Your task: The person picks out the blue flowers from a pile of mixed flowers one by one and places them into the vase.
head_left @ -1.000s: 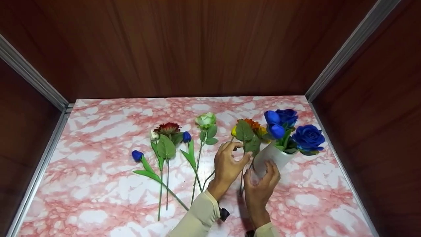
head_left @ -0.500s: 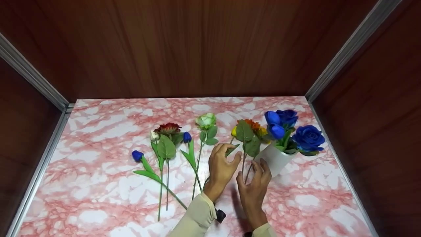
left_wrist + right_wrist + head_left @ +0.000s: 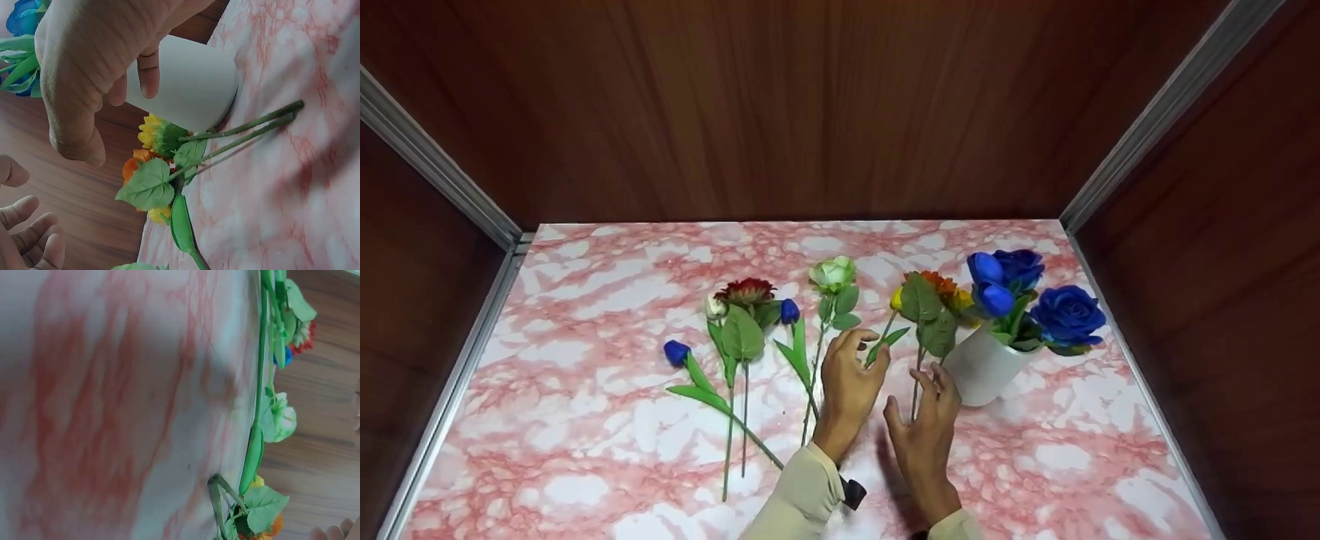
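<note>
My left hand (image 3: 847,390) hovers over the stem of a yellow tulip (image 3: 896,298), its fingers loosely bent with nothing between them. Beside it my right hand (image 3: 928,442) has its thumb and fingers spread, also without a thing in them. Just beyond the right hand lie an orange flower (image 3: 939,283) and a yellow sunflower (image 3: 160,135), stems towards me. To the right of them a white vase (image 3: 986,375) stands upright. It bears blue tulips (image 3: 991,283) and blue roses (image 3: 1069,315). Their lower stems are hidden inside the vase.
Left of my hands lie a pale green rose (image 3: 834,274), a dark red flower (image 3: 746,291), a white tulip (image 3: 715,306) and two blue tulips, one the far-left blue tulip (image 3: 676,352). Brown panels (image 3: 810,112) enclose the marbled tabletop (image 3: 585,420) at back and sides.
Both hands have moved left, the right one away from the vase's side. More of the vase and the yellow tulip's leaf now shows. The flowers lie as before.
</note>
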Available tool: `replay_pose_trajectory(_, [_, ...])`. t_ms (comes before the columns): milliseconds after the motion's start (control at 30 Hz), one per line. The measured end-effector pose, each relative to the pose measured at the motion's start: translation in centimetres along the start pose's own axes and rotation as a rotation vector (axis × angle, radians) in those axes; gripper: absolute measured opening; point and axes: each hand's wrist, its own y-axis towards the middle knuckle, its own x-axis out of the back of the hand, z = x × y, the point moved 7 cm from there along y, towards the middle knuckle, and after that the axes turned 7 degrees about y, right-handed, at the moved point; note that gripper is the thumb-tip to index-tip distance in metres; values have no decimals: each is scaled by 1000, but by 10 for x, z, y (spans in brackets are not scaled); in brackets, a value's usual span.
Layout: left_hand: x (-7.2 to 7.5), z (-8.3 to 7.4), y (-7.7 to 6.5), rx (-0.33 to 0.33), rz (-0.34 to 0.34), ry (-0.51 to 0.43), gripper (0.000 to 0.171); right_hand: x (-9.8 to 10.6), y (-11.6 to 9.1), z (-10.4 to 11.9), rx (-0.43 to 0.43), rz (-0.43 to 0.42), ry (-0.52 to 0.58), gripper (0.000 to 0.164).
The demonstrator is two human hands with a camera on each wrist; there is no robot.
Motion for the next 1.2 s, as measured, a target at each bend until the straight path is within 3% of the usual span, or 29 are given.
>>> replay_pose_trajectory(333, [9,11,-1,20,-48,40,14,-9,-4,4,13,60,-12,46])
replay_pose_trajectory(667, [17,22,-2,13,-82,28,12,-15,-7,6,54,66,-37,47])
replay_pose_trajectory(1200, [36,46,-4,86,-133,54,10,-26,-16,12,64,123,-20,48])
